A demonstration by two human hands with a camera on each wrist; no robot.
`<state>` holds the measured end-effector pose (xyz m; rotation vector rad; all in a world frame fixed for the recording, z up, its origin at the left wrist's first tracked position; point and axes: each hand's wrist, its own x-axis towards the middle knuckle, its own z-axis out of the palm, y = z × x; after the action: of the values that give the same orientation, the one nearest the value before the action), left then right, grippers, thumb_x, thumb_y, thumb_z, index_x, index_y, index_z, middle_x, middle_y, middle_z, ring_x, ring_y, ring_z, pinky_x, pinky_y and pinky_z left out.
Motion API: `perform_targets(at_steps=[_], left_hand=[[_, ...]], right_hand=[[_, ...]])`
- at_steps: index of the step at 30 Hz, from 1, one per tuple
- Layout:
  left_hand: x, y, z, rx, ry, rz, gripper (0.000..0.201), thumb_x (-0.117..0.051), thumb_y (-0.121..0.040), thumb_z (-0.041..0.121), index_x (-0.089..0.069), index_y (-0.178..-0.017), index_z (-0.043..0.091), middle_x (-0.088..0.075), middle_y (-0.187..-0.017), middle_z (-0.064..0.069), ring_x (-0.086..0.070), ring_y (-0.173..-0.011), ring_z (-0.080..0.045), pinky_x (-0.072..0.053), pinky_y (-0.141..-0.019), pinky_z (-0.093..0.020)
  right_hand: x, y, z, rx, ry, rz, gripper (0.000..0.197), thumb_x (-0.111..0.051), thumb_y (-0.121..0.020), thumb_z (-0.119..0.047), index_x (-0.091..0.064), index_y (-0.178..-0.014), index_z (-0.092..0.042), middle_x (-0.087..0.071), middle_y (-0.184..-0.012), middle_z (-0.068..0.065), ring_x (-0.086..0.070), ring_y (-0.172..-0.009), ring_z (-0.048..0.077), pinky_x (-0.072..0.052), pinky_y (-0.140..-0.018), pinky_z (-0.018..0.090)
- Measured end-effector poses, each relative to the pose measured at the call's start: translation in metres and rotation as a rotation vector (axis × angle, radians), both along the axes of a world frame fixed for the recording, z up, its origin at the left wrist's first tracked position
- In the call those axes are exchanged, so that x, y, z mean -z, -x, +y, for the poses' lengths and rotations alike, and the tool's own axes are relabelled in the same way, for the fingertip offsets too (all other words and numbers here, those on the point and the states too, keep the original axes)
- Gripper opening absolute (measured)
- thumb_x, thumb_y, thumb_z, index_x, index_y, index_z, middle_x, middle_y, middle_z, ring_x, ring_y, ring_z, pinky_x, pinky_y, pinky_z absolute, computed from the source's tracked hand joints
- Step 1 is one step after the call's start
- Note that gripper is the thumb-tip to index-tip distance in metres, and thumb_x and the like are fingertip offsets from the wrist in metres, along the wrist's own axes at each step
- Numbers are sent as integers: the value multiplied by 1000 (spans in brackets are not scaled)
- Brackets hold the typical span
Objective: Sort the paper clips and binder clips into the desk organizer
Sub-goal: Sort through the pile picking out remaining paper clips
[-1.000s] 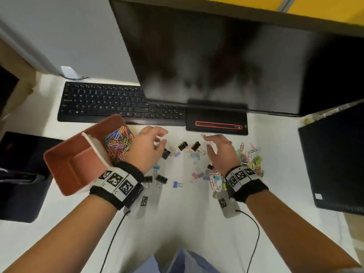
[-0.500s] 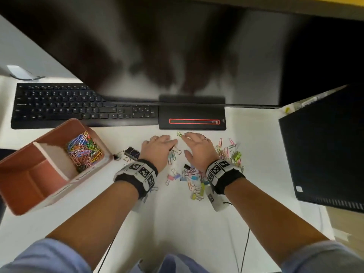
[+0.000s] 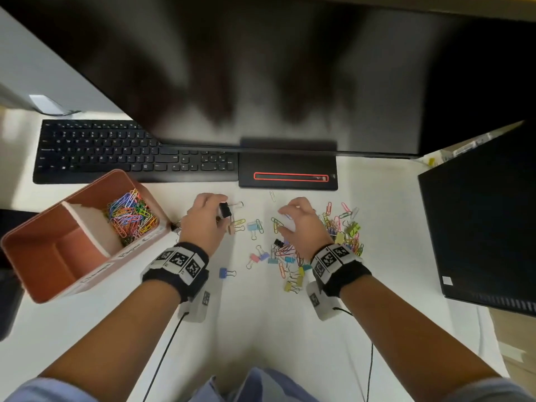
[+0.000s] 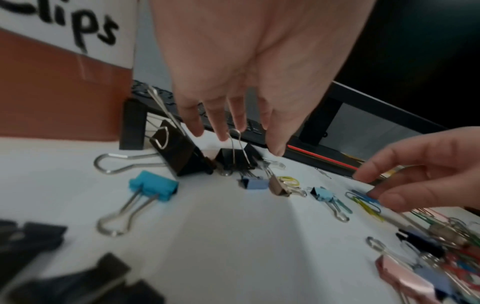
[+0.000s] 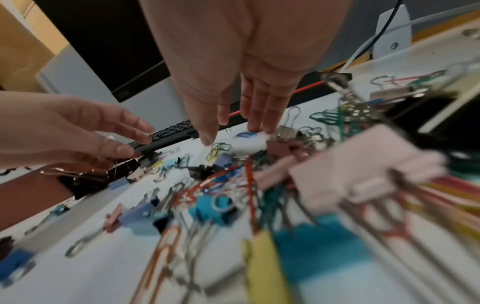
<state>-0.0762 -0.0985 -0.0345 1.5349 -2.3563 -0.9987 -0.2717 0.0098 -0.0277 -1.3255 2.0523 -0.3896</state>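
I'm mid-sort: my left hand (image 3: 203, 219) hovers, fingers loose, over a black binder clip (image 4: 235, 159) at frame centre. My right hand (image 3: 301, 224) is spread over paper clips (image 3: 343, 224). Next: pinch, carry to the organizer (image 3: 37, 274) lower left.

White counter (image 3: 255, 323) carries a black keyboard (image 3: 136, 152) at rear left with a monitor base (image 3: 288, 175) beside it. An orange organizer (image 3: 58, 256) stands at front left. Loose binder clips (image 3: 252, 227) and paper clips (image 3: 345, 221) lie scattered mid-counter. A black case (image 3: 481, 221) sits at right.
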Motion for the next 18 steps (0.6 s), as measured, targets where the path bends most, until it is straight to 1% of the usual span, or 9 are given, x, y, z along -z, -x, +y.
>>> perform_targets(at_steps=[1, 2, 5, 6, 8, 10, 12, 15, 18], left_hand=[[-2, -1, 1, 16, 42, -29, 40, -66, -79, 12, -55, -116, 19, -50, -120, -5, -54, -105, -27, -45, -94, -47], [-3, -1, 3, 41, 94, -57, 37, -68, -78, 14, -57, -113, 20, -51, -118, -5, -52, -106, -28, -44, -93, -47], [-6, 4, 10, 140, 217, -132, 18, -65, -80, 19, -64, -98, 23, -59, -102, 1, -51, -98, -26, -38, -85, -41], [-6, 7, 11, 182, 214, -162, 15, -62, -83, 20, -65, -96, 24, -61, -100, 2, -53, -96, -26, -36, -83, -40], [-3, 12, 11, 252, 165, -248, 17, -56, -87, 22, -64, -101, 26, -63, -103, 4, -55, -98, -25, -35, -84, -38], [1, 17, 7, 257, 111, -312, 21, -53, -88, 24, -61, -108, 25, -60, -110, 3, -54, -102, -23, -34, -87, -39], [3, 21, 3, 229, 96, -331, 21, -54, -88, 25, -59, -109, 23, -59, -111, 1, -54, -103, -24, -34, -90, -39], [5, 25, 0, 224, 121, -379, 14, -54, -88, 24, -60, -101, 24, -63, -102, 2, -55, -96, -22, -34, -87, -38], [6, 24, -1, 199, 118, -379, 10, -54, -88, 21, -62, -89, 26, -64, -92, 3, -55, -89, -21, -32, -83, -38]], right_hand=[[0, -1, -5, 18, -29, -1, 41, -64, -85, -22, -53, -124, -15, -39, -132, 2, -57, -100, 19, -47, -95, 26], [1, -3, -8, 31, -55, 5, 46, -67, -83, -23, -52, -125, -14, -40, -131, 3, -55, -105, 19, -45, -96, 26], [5, -7, -16, 61, -89, 23, 46, -69, -82, -21, -53, -124, -12, -45, -128, 5, -52, -110, 21, -43, -96, 26], [7, -8, -18, 64, -92, 28, 41, -67, -83, -19, -55, -121, -11, -46, -127, 6, -54, -108, 22, -44, -95, 27], [9, -8, -20, 69, -106, 35, 33, -62, -86, -12, -57, -118, -10, -52, -123, 9, -58, -103, 22, -46, -90, 26], [10, -6, -21, 94, -133, 1, 29, -57, -88, -6, -57, -117, -9, -58, -118, 12, -61, -100, 21, -46, -83, 22], [10, -2, -19, 122, -153, -35, 25, -56, -89, -5, -59, -113, -9, -64, -112, 11, -63, -99, 19, -47, -80, 21], [8, 1, -18, 91, -187, -10, 19, -55, -90, -9, -62, -108, -9, -67, -109, 10, -63, -99, 18, -47, -79, 21], [6, 1, -20, 2, -217, 39, 20, -52, -91, -8, -65, -106, -7, -64, -112, 12, -62, -101, 24, -49, -86, 27]])
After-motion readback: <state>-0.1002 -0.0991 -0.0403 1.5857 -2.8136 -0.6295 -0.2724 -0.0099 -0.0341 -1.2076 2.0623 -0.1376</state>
